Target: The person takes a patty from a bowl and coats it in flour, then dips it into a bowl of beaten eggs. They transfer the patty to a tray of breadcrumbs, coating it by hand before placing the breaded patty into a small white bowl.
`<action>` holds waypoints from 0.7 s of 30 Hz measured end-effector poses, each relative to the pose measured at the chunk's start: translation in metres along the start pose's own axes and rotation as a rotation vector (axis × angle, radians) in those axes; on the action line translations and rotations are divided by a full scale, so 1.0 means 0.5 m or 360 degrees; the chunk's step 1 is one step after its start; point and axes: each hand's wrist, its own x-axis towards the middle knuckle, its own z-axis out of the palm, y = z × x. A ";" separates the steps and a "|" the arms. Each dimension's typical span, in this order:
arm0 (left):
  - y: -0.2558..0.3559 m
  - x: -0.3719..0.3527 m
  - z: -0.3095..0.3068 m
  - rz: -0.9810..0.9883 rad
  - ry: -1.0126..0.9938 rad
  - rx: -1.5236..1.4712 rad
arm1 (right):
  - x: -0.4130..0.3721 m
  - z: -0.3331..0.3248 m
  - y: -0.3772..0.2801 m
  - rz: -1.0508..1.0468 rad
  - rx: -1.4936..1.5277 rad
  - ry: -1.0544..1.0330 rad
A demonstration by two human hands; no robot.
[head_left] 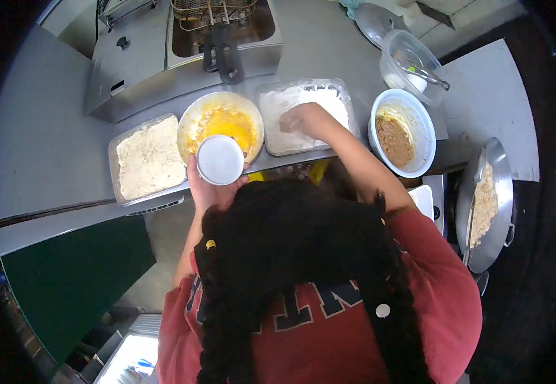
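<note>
Powder tray: my right hand, nearer, above it, fingers seemingly bunched; left of it, my left hand clamps a white dish.

Bright, bluish lighting; curved wide-angle distortion, black vignetting; right hand slightly blurred.

My left hand is turned palm up, fingers curved upward, its forearm angled forward. My right arm reaches forward and inward, the right hand lowered with fingers seemingly bunched, though blur obscures them.
</note>
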 end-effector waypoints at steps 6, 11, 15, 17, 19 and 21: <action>0.003 0.002 -0.008 -0.0018 -0.0040 -0.0025 | -0.010 -0.032 0.025 0.0260 0.0274 0.0530; 0.002 0.004 0.002 -0.0068 -0.0028 -0.0023 | -0.018 0.009 -0.045 0.0215 -0.0119 0.0230; 0.000 0.002 -0.003 -0.0066 -0.0039 -0.0051 | -0.017 0.049 -0.003 0.0090 -0.0172 0.0331; -0.001 0.002 -0.007 -0.0063 -0.0014 -0.0047 | -0.023 0.051 0.018 0.0055 -0.0107 0.0341; -0.003 0.008 -0.022 -0.0051 -0.0100 -0.0111 | -0.038 0.023 0.013 0.0012 0.0007 0.0186; -0.003 0.009 -0.023 -0.0056 -0.0110 -0.0093 | -0.059 -0.023 -0.003 -0.0030 0.0128 0.0027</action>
